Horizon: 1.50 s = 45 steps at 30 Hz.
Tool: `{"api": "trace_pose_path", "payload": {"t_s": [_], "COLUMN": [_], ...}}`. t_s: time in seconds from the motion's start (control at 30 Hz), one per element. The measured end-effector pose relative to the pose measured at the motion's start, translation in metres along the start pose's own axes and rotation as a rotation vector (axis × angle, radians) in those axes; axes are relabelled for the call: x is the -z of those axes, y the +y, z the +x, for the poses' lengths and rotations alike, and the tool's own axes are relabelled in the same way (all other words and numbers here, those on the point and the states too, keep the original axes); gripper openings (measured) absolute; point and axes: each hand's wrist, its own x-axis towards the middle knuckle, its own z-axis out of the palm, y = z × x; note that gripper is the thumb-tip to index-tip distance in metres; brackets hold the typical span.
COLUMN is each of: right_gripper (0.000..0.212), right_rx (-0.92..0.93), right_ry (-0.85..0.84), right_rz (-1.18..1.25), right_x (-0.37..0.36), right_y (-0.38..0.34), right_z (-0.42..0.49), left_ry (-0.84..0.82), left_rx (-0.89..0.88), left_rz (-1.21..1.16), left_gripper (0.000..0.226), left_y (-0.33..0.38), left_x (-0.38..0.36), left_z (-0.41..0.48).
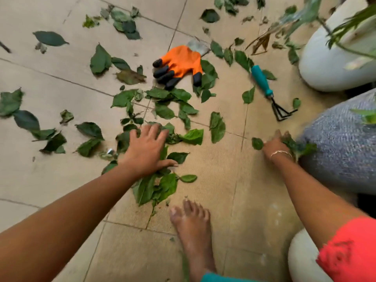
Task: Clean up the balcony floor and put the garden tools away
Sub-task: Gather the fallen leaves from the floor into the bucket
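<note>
Head view: leaves [155, 188] lie under left hand [145, 151], bunched inside right hand [274, 146].

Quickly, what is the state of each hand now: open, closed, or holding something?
Left hand: open, fingers spread flat on the scattered green leaves.
Right hand: closed, holding a bunch of green leaves.
</note>
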Motion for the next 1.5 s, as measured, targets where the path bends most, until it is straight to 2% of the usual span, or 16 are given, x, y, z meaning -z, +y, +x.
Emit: {"api": "trace_pose_path", "payload": {"t_s": [0.1,0.23,0.37,0.43,0.53,0.57,0.63,0.73,0.8,0.9,1.0,1.1,1.2,1.3,1.4,1.5], "right_gripper": [0.071,0.058,0.054,0.054,0.063,0.066,0.068,0.064,0.066,0.072,0.076,0.081,0.098,0.121,0.130,0.132], "right_rx": [-0.072,0.004,0.512,0.609,0.381,0.386,0.567,0.773,0.676,0.589,0.799,1.046,1.020,0.921,1.063,1.219], "right_ry": [-0.039,0.000,-0.043,0.019,0.035,0.010,-0.020,0.009,0.079,0.023,-0.086,-0.088,0.017,-0.088,-0.158,-0.169], "right_rz": [0.064,0.087,0.250,0.296,0.363,0.317,0.200,0.253,0.326,0.311,0.125,0.094,0.004,-0.165,-0.311,-0.383], "right_x": [0.008,-0.001,-0.021,-0.029,-0.041,-0.047,-0.060,-0.070,-0.066,-0.059,-0.064,-0.068,-0.059,-0.057,-0.071,-0.089], "right_y": [0.013,0.003,-0.033,-0.047,-0.061,-0.069,-0.090,-0.116,-0.126,-0.134,-0.149,-0.162,-0.163,-0.162,-0.175,-0.197], "right_z": [0.009,0.001,-0.031,-0.043,-0.050,-0.057,-0.073,-0.086,-0.079,-0.063,-0.075,-0.095,-0.091,-0.078,-0.089,-0.114], "left_ry": [0.062,0.060,0.034,-0.007,0.005,-0.001,-0.061,-0.121,-0.064,0.074,0.136,0.089,0.090,0.017,0.019,0.125], "left_rx": [-0.043,-0.028,-0.091,-0.199,-0.551,-0.675,-0.796,-0.628,-0.450,-0.335,-0.209,0.121,0.365,0.395,0.409,0.425], "left_rz": [-0.074,-0.147,-0.083,-0.008,0.090,0.116,0.191,0.299,0.263,0.186,0.092,-0.124,-0.244,-0.242,-0.333,-0.524], "left_gripper": [0.093,0.089,0.095,0.100,0.082,0.074,0.066,0.063,0.061,0.059,0.079,0.109,0.133,0.140,0.141,0.129], "left_y": [0.015,0.019,0.017,0.014,0.011,0.010,0.007,0.000,-0.012,-0.025,-0.033,-0.049,-0.071,-0.078,-0.074,-0.062], "left_x": [0.005,0.000,-0.009,-0.015,-0.032,-0.039,-0.045,-0.044,-0.041,-0.038,-0.033,-0.036,-0.049,-0.065,-0.072,-0.072], "left_z": [0.015,0.017,0.004,0.000,-0.008,-0.011,-0.014,-0.018,-0.021,-0.027,-0.037,-0.057,-0.077,-0.089,-0.082,-0.071]}}
